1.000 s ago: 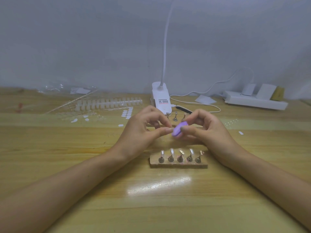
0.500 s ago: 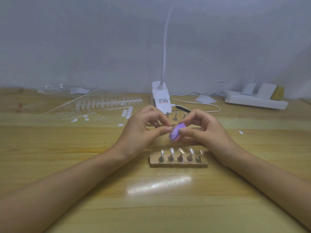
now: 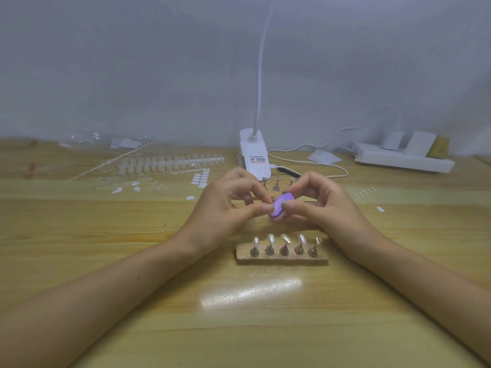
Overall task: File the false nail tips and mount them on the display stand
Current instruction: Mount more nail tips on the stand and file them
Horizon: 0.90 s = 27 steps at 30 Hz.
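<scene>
My right hand point(image 3: 322, 205) grips a small purple file block point(image 3: 281, 205) between thumb and fingers above the table. My left hand point(image 3: 228, 208) pinches something tiny against the block with thumb and forefinger; the nail tip itself is too small to make out. Just in front of my hands lies a wooden display stand point(image 3: 281, 257) with a row of several metal holders, most topped by clear nail tips point(image 3: 271, 239). A second stand with bare holders point(image 3: 276, 183) is partly hidden behind my hands.
Strips of clear nail tips point(image 3: 170, 162) and loose white tips point(image 3: 200, 177) lie at the back left. A white clip lamp point(image 3: 253, 155) stands behind my hands with its cable trailing right. A white power strip point(image 3: 403, 159) sits at the back right.
The purple block has shifted slightly back and forth against the left fingertips. Both hands stay in the same place.
</scene>
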Each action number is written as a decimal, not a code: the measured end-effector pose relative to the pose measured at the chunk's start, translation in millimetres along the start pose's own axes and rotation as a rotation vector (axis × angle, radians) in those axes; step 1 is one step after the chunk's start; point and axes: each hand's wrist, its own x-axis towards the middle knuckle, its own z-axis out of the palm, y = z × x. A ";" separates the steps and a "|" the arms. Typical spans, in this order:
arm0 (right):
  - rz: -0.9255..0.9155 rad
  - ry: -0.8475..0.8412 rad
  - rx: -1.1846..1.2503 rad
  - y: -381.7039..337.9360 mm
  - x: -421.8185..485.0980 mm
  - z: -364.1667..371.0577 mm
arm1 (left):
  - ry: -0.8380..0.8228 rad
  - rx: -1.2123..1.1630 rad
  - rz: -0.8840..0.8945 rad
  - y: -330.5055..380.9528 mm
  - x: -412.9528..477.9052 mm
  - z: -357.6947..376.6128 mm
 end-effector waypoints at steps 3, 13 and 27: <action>0.003 0.010 -0.015 0.8 0.5 -0.5 | 0.005 -0.001 0.001 -0.2 -0.4 -0.2; 0.003 0.015 0.013 -1.9 -1.5 0.8 | 0.023 0.006 0.010 -0.3 0.8 -0.1; -0.005 0.012 0.022 -1.8 -1.1 1.6 | 0.038 -0.004 0.013 0.6 0.7 -1.3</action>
